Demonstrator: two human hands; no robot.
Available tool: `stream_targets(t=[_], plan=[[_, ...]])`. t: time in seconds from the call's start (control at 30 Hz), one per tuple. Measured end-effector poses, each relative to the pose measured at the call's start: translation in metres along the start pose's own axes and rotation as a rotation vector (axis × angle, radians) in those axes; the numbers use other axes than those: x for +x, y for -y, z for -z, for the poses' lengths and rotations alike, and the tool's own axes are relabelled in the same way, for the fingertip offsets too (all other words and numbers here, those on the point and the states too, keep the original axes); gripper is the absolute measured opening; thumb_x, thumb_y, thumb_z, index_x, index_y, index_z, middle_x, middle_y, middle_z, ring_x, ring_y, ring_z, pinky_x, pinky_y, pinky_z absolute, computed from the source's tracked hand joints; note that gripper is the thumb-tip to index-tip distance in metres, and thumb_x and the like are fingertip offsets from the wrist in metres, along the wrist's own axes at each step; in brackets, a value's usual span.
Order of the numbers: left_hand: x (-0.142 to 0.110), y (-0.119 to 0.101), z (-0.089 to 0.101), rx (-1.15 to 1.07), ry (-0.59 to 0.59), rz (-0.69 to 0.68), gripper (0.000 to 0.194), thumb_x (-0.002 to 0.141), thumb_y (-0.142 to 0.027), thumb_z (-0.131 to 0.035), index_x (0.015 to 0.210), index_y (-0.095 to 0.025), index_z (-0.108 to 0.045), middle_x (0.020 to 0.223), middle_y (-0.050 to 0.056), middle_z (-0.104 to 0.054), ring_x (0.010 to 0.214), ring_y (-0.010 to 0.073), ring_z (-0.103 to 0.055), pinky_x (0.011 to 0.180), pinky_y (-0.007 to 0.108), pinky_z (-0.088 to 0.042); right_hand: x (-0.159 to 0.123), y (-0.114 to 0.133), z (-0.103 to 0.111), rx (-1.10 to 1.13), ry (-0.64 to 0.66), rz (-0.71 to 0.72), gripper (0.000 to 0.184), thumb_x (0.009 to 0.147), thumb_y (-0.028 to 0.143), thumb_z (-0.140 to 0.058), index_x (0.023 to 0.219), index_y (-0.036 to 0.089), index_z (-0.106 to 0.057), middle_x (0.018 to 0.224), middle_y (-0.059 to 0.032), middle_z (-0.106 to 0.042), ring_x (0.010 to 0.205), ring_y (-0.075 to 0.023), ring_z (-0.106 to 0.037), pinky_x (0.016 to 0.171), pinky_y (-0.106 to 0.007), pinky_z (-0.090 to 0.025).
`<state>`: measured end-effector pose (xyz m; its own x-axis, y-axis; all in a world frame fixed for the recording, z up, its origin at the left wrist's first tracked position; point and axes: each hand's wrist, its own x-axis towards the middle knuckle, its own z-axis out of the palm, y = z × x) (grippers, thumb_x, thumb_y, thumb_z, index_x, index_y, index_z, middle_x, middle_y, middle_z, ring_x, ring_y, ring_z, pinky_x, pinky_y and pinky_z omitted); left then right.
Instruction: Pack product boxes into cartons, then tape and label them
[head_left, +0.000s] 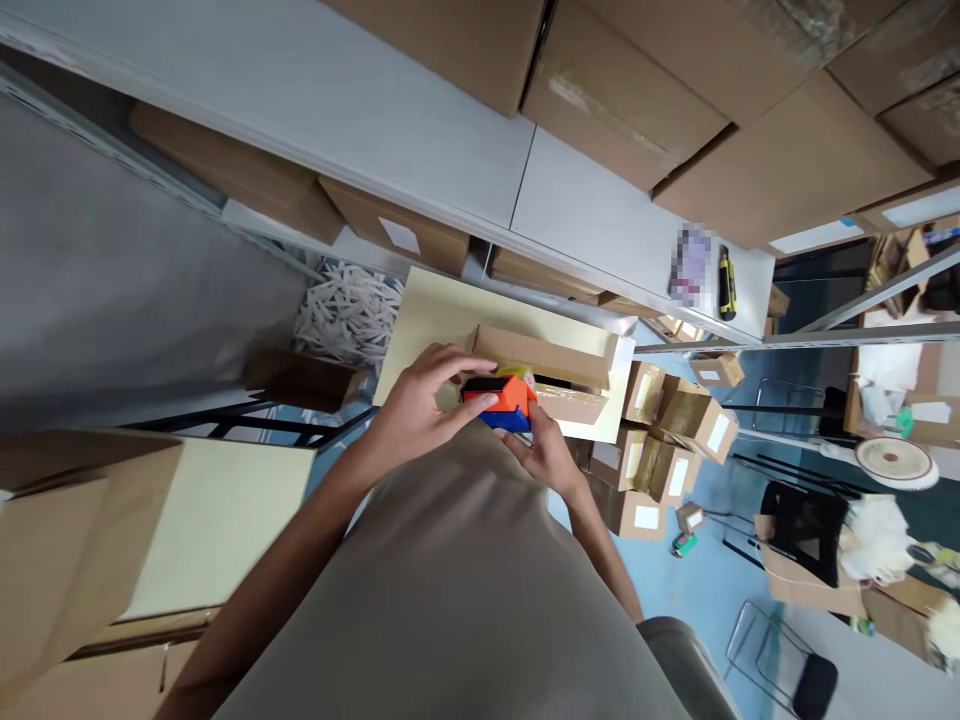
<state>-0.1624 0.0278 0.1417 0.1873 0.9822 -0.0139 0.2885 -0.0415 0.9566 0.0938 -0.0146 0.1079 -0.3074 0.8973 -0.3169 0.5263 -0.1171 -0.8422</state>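
An orange-and-blue tape dispenser [504, 400] with a dark strip on its side is held in front of my body, over the edge of a pale tabletop [429, 310]. My right hand [546, 450] is closed around its right end. On its left side, my left hand [431, 398] presses a thumb against it while the fingers curve over the top. A long cardboard box [551, 358] lies on the tabletop just beyond the dispenser, with yellowish tape along it. My hands and the dispenser hide part of the box.
A grey shelf [420, 140] carrying large cartons [622, 90] runs across above the tabletop. On its right end lie a yellow-and-black utility knife [726, 284] and a blurred purple item [691, 264]. White strips [349, 315] heap up at the left; small boxes [660, 440] stack at right.
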Motion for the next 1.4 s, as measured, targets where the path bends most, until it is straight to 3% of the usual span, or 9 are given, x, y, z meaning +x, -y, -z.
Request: stream_targets(t=[0.13, 0.33, 0.43, 0.6, 0.77, 0.97, 1.17, 1.3, 1.4], plan=[[-0.004, 0.003, 0.015, 0.013, 0.072, -0.046, 0.029, 0.104, -0.052, -0.075, 0.119, -0.029, -0.085, 0.115, 0.006, -0.081, 0.117, 0.0296, -0.074, 0.113, 0.046, -0.061, -0.007, 0.010, 0.000, -0.120, -0.001, -0.010, 0.043, 0.104, 0.061, -0.078, 0.129, 0.027, -0.072, 0.122, -0.0128, -0.079, 0.114, -0.0356, -0.076, 0.105, -0.052, -0.064], [-0.010, 0.008, 0.032, -0.071, 0.120, -0.071, 0.032, 0.109, -0.054, -0.067, 0.118, -0.028, -0.083, 0.126, 0.008, -0.078, 0.121, 0.0270, -0.075, 0.112, 0.043, -0.062, -0.014, 0.027, 0.003, -0.233, 0.085, 0.015, 0.041, 0.108, 0.054, -0.075, 0.134, 0.022, -0.069, 0.126, -0.0153, -0.079, 0.112, -0.0339, -0.076, 0.099, -0.049, -0.065], [-0.013, 0.009, 0.037, -0.163, 0.158, 0.001, 0.035, 0.109, -0.056, -0.066, 0.118, -0.026, -0.081, 0.120, 0.009, -0.081, 0.114, 0.0257, -0.077, 0.106, 0.039, -0.064, -0.014, 0.035, 0.007, -0.290, 0.129, 0.015, 0.040, 0.108, 0.050, -0.075, 0.135, 0.021, -0.069, 0.127, -0.0159, -0.079, 0.111, -0.0329, -0.076, 0.097, -0.048, -0.065], [-0.019, 0.023, 0.034, -0.341, 0.165, 0.212, 0.050, 0.098, -0.068, -0.078, 0.120, -0.023, -0.082, 0.116, 0.010, -0.084, 0.108, 0.0278, -0.080, 0.097, 0.039, -0.066, -0.015, 0.053, 0.015, -0.342, 0.223, 0.013, 0.037, 0.107, 0.049, -0.072, 0.132, 0.021, -0.071, 0.122, -0.0139, -0.079, 0.102, -0.0294, -0.076, 0.093, -0.044, -0.063], [-0.026, 0.050, 0.018, -0.525, 0.174, 0.377, 0.060, 0.080, -0.078, -0.091, 0.100, -0.021, -0.083, 0.101, 0.009, -0.084, 0.097, 0.0281, -0.079, 0.088, 0.039, -0.065, -0.008, 0.066, 0.020, -0.352, 0.345, -0.071, 0.058, 0.101, 0.054, -0.074, 0.148, 0.021, -0.068, 0.100, -0.0043, -0.079, 0.083, -0.0232, -0.071, 0.076, -0.034, -0.056], [-0.036, 0.078, -0.018, -0.630, -0.031, 0.460, 0.057, 0.074, -0.074, -0.094, 0.089, -0.020, -0.080, 0.093, 0.008, -0.083, 0.093, 0.0262, -0.076, 0.086, 0.038, -0.062, 0.012, 0.066, 0.031, -0.369, 0.448, -0.255, 0.068, 0.101, 0.088, -0.064, 0.106, 0.021, -0.074, 0.079, -0.0024, -0.072, 0.071, -0.0201, -0.062, 0.064, -0.031, -0.044], [-0.042, 0.099, -0.029, -0.669, -0.221, 0.498, 0.050, 0.075, -0.065, -0.095, 0.090, -0.020, -0.079, 0.086, 0.007, -0.078, 0.084, 0.0225, -0.072, 0.081, 0.036, -0.060, 0.024, 0.078, 0.088, -0.515, 0.599, -0.400, 0.067, 0.098, 0.087, -0.067, 0.095, 0.021, -0.074, 0.087, -0.0068, -0.080, 0.079, -0.0227, -0.072, 0.071, -0.033, -0.049], [-0.027, 0.107, -0.032, -0.689, -0.308, 0.459, 0.046, 0.077, -0.060, -0.095, 0.089, -0.020, -0.078, 0.085, 0.006, -0.077, 0.082, 0.0212, -0.071, 0.079, 0.035, -0.060, 0.041, 0.086, 0.124, -0.493, 0.657, -0.443, 0.068, 0.094, 0.088, -0.071, 0.095, 0.020, -0.077, 0.085, -0.0074, -0.081, 0.077, -0.0233, -0.075, 0.068, -0.033, -0.051], [-0.011, 0.117, -0.044, -0.735, -0.357, 0.440, 0.044, 0.077, -0.059, -0.095, 0.087, -0.021, -0.076, 0.082, 0.005, -0.074, 0.079, 0.0190, -0.068, 0.078, 0.034, -0.059, 0.062, 0.085, 0.135, -0.495, 0.663, -0.438, 0.069, 0.092, 0.089, -0.074, 0.092, 0.020, -0.076, 0.084, -0.0082, -0.082, 0.075, -0.0228, -0.075, 0.066, -0.033, -0.052]])
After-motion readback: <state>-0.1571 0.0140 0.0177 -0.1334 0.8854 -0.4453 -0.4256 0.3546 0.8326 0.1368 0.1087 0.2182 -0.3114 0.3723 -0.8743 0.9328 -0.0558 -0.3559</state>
